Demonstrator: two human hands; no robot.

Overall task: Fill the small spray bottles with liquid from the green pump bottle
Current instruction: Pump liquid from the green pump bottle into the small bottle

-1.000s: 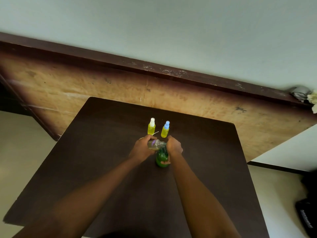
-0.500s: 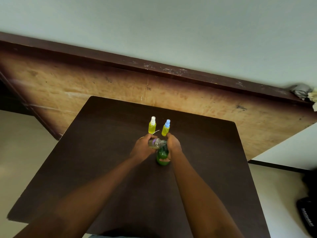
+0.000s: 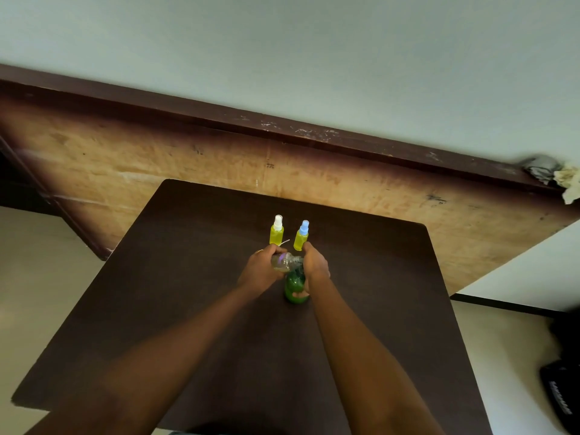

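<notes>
A green pump bottle [image 3: 294,287] stands on the dark table [image 3: 194,277], and my right hand [image 3: 315,265] wraps round its top. My left hand [image 3: 262,268] holds a small clear spray bottle [image 3: 284,262] tilted sideways, its mouth against the pump head. Only a little liquid shows in the clear bottle. Just beyond my hands stand two small bottles full of yellow liquid, one with a white cap [image 3: 276,230] and one with a blue cap [image 3: 302,235]. A thin white piece [image 3: 285,242] lies between them.
A worn wooden board [image 3: 157,171] with a dark top edge leans behind the table, against the pale wall. Crumpled cloth [image 3: 552,174] sits on its right end. A black bag [image 3: 561,394] lies on the floor at the lower right.
My hands and the bottles they hold have stayed almost still over the green pump bottle; the two filled bottles have not moved.
</notes>
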